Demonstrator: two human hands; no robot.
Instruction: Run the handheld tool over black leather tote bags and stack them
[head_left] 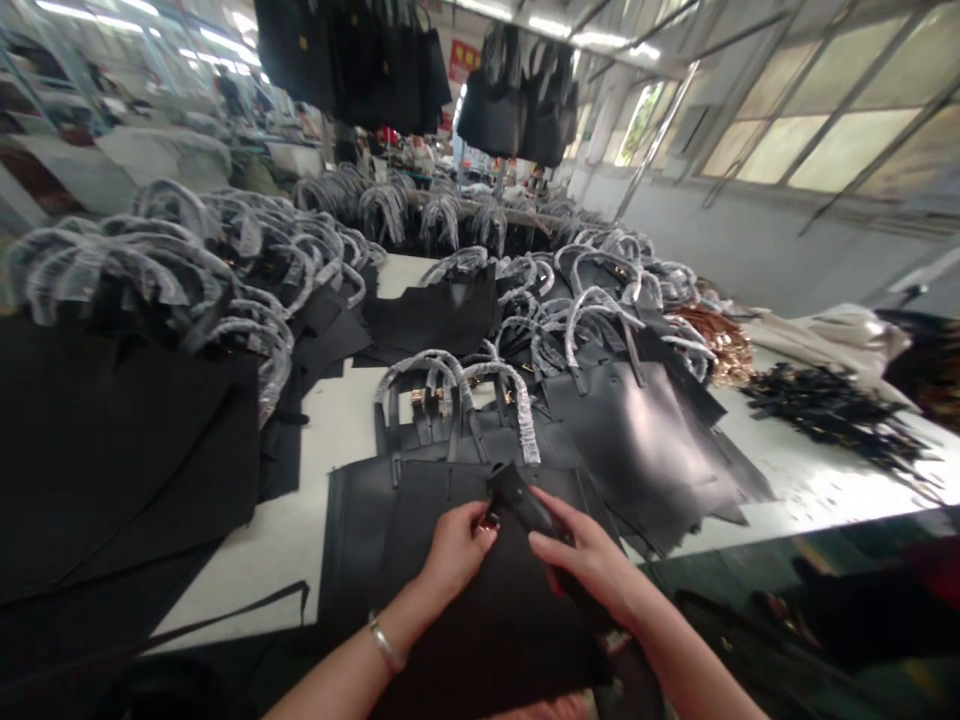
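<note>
A black leather bag panel (442, 580) lies in front of me, its plastic-wrapped handles (529, 425) at the far edge. Above it, my right hand (589, 555) grips a black leather strap (525, 505) that slants from its far end back toward my body. My left hand (459, 545) is closed in a pinch beside the strap's far end. A small shiny piece (487, 523) shows at those fingertips; its exact kind is too small to make out. A bracelet (386, 642) circles my left wrist.
Stacked black panels (112, 430) with wrapped handles fill the left side. More panels (645, 430) lie to the right, near a pile of black straps (840, 410) and a brown bundle (712, 345). Black bags (517, 100) hang overhead. A thin strap (240, 608) crosses the pale table (330, 410).
</note>
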